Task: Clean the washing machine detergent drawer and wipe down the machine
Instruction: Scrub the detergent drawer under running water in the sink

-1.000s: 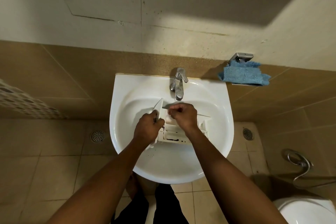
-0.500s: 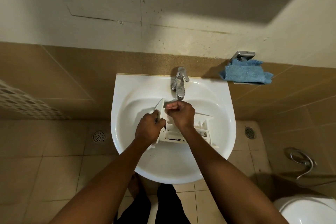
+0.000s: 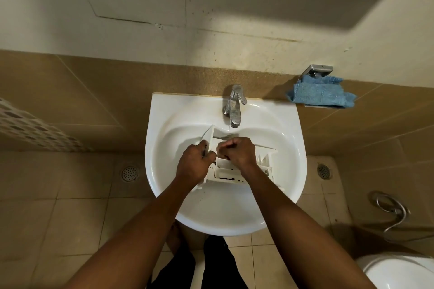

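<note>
The white detergent drawer [image 3: 226,174] lies in the white sink [image 3: 164,112], below the chrome tap [image 3: 235,107]. Dark grime marks its near wall and left corner. My left hand [image 3: 195,164] grips the drawer's left end by the upright front panel. My right hand [image 3: 237,150] hovers over the compartments with fingers curled tight, fingertips pointing left toward the panel. Whether it pinches anything is hidden. A folded blue cloth [image 3: 321,96] sits on a metal wall holder to the right of the sink.
A toilet [image 3: 399,272] shows at the bottom right, with a metal spray hose [image 3: 394,211] on the wall above it. Floor drains [image 3: 129,173] lie on the tiles either side of the sink. My legs stand under the basin.
Both hands stay on the drawer. My right hand shifts slightly back and forth over the compartments. The view has drifted a little.
</note>
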A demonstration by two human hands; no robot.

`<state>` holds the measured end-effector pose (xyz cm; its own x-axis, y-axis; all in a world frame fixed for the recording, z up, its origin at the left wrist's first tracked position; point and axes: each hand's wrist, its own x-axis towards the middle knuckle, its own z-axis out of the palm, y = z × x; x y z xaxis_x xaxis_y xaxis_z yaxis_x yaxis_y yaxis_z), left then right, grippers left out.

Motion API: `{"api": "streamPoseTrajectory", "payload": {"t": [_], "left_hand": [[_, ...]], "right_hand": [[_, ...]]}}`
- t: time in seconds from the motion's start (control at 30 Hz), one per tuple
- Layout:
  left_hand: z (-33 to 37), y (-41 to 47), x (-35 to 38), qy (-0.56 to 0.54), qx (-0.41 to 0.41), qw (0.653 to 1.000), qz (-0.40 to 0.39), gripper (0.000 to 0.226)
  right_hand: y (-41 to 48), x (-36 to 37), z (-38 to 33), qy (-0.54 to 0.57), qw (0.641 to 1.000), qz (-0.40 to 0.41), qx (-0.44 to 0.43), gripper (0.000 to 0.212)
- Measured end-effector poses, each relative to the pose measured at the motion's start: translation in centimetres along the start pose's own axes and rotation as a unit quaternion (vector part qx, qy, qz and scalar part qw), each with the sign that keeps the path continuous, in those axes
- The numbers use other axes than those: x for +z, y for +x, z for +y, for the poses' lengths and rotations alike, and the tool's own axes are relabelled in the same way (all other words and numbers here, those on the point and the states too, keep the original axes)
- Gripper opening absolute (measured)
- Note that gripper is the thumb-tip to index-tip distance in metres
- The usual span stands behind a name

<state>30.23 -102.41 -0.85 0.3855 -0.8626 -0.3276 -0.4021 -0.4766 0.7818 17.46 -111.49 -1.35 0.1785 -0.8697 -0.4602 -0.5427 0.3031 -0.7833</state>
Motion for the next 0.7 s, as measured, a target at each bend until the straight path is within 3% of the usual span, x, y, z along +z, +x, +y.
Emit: {"api": "streamPoseTrajectory", "payload": {"t": [0.07, 0.2, 0.27, 0.43, 0.6, 0.7], "left_hand": [[-0.2, 0.1, 0.1, 0.007, -0.001, 1.0, 0.003, 0.025], [-0.1, 0.0, 0.0, 0.005, -0.003, 1.0, 0.0, 0.036], [-0.3, 0.1, 0.1, 0.008, -0.004, 1.0, 0.001, 0.03], [-0.6, 0.3, 0.5, 0.012, -0.006, 1.0, 0.008, 0.024], [-0.7, 0.2, 0.4, 0.007, -0.002, 1.0, 0.013, 0.021], [-0.3, 0.1, 0.2, -0.006, -0.004, 1.0, 0.004, 0.032]], "right_hand": [[0.1, -0.6, -0.1, -0.029, 0.999, -0.032, 0.012, 0.015], [0.8, 0.4, -1.0, 0.007, 0.999, 0.032, 0.026, 0.012], [0.9, 0.6, -0.9, 0.005, 0.999, 0.043, 0.021, 0.011], [0.3, -1.1, 0.1, -0.06, 0.995, -0.076, 0.006, 0.016], [0.5, 0.7, -0.3, 0.073, 0.996, 0.024, 0.053, 0.014], [0.7, 0.1, 0.1, 0.042, 0.999, 0.005, 0.034, 0.015]]}}
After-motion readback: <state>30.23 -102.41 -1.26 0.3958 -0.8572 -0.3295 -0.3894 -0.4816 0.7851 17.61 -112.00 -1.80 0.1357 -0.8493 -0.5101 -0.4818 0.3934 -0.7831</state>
